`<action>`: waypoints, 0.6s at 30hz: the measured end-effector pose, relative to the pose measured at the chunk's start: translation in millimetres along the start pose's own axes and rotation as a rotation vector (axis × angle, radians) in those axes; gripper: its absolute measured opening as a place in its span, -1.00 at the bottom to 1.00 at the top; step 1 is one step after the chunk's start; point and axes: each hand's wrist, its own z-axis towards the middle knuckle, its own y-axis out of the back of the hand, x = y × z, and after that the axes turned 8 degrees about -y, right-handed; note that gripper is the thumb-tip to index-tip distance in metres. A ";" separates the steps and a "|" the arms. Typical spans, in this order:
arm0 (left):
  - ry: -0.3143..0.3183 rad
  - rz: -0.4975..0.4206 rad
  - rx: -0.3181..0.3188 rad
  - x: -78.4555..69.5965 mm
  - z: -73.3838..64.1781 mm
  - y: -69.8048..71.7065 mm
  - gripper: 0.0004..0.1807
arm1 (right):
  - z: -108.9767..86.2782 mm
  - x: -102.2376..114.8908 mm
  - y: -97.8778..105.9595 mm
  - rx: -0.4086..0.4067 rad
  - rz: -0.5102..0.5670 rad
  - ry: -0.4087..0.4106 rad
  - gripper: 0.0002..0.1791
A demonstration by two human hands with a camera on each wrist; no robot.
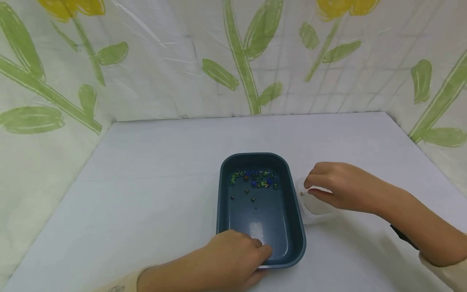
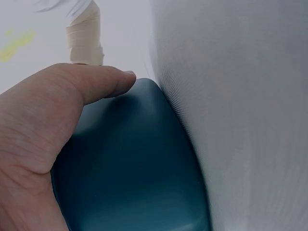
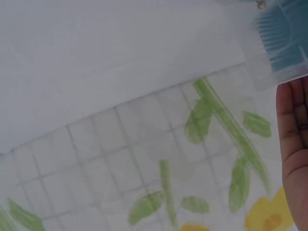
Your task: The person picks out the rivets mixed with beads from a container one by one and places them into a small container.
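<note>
Tray of dark blue holds small beads toward its far end; the left hand grips its near rim. Right hand, fingers bent, is over a clear container beside it; whether it pinches something, I cannot tell. White table carries both.

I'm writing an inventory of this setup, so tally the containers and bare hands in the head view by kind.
Dark blue rectangular plastic tray: 1
Clear plastic container: 1
Bare hands, left hand and right hand: 2
Total: 4
</note>
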 end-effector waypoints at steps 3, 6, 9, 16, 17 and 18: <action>0.003 -0.007 0.007 0.0 0.4 -0.3 -0.80 | 6.9 0.6 2.9 0.006 -0.008 0.022 -0.62; 0.002 -0.007 0.008 0.2 0.0 -0.2 -0.80 | 16.1 1.8 5.5 0.022 -0.026 0.041 -0.67; 0.001 -0.006 0.013 0.8 0.6 -0.4 -0.79 | 27.1 4.4 8.2 0.062 -0.053 0.043 -0.72; 0.003 -0.015 0.023 0.4 1.0 0.2 -0.79 | 53.6 12.5 7.1 0.176 -0.146 0.033 -0.77; 0.005 -0.016 0.024 0.3 0.9 0.3 -0.78 | 57.0 13.5 5.4 0.184 -0.163 0.039 -0.78; 0.008 -0.015 0.026 0.3 1.0 0.3 -0.78 | 60.2 14.3 3.1 0.194 -0.180 0.048 -0.79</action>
